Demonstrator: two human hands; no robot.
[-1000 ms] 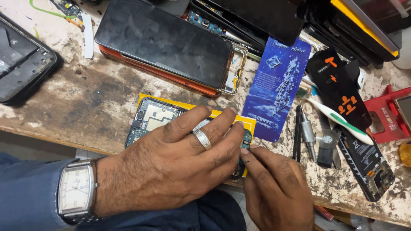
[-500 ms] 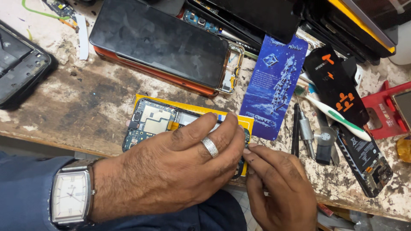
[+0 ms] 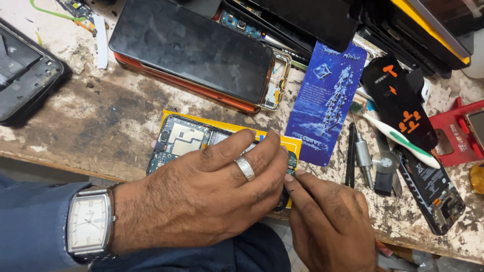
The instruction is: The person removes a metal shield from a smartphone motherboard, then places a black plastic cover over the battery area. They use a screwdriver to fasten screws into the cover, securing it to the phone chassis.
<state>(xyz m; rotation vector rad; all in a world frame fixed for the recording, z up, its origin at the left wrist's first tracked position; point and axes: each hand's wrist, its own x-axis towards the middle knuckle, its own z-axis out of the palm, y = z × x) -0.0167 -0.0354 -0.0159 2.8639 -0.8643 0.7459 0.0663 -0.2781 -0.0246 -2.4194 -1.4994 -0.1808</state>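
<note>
A tall blue printed card [image 3: 326, 106] lies just right of the opened phone [image 3: 184, 142] on its yellow sheet [image 3: 295, 145], mid-bench. The left hand [image 3: 206, 199] presses flat on the phone, fingers spread; the right hand [image 3: 330, 226] pinches something hidden at its edge. Two black-screened phones [image 3: 189, 48] lie behind on the scarred wooden bench [image 3: 85, 121].

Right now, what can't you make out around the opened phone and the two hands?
- Head view: right half of the opened phone, covered by the left hand.
- What the right hand pinches: hidden by both hands' fingers.
- Yellow sheet under the phone: only its edges show.
- Dark device at left: cut off by the picture's edge.
</note>
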